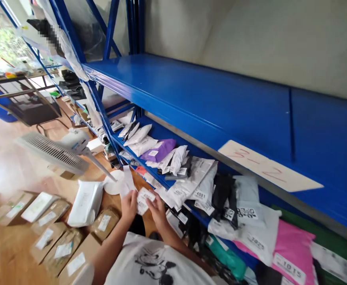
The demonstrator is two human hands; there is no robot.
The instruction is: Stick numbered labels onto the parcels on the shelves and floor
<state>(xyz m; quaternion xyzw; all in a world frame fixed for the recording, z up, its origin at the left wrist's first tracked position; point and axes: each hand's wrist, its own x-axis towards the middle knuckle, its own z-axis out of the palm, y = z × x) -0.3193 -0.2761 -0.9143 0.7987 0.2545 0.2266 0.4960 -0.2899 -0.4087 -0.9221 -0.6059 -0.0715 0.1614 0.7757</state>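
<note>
Item in hand: small white plastic mailer bag with a printed label, held low in front of your chest, just before the lower tier of the rack.

- Your left hand: fingers closed on the mailer's left edge.
- Your right hand: fingers closed on its right edge. The two hands are close together, with the mailer between them.
- Narrow white paper strip: stands up just above your left hand. You cannot tell whether that hand grips it.

Surroundings:
- Blue metal shelving rack: the upper shelf carries a flat pale cardboard sign with red marks.
- Lower shelf: a row of mailers leaning against one another, among them a purple plastic mailer, a black plastic bag, a pink plastic mailer with numbered labels and a teal plastic parcel.
- Wooden floor to your left: brown cardboard parcels with white labels, laid side by side.
- White padded bag: beside those parcels, near your left hand.
- White slatted fan: beyond the padded bag.
</note>
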